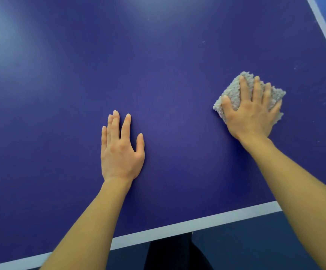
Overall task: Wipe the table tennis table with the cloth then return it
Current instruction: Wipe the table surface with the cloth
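Cloth [233, 95] pressed flat at the right of the frame, wipe under way.
The grey cloth is pinned to the blue table [158, 65] by the right hand [253, 114], fingers spread straight across it, not curled round it. The left hand [120, 151] is laid flat and bare at lower centre, well apart, seemingly as a brace. Even palm pressure is called for here, with overlapping passes carried toward the white edge line [177, 228] and the pale specks [203, 41] at upper right taken in.

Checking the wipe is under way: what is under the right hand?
The grey cloth lies flat under the right hand, on the blue table. The table surface beneath the cloth is covered.
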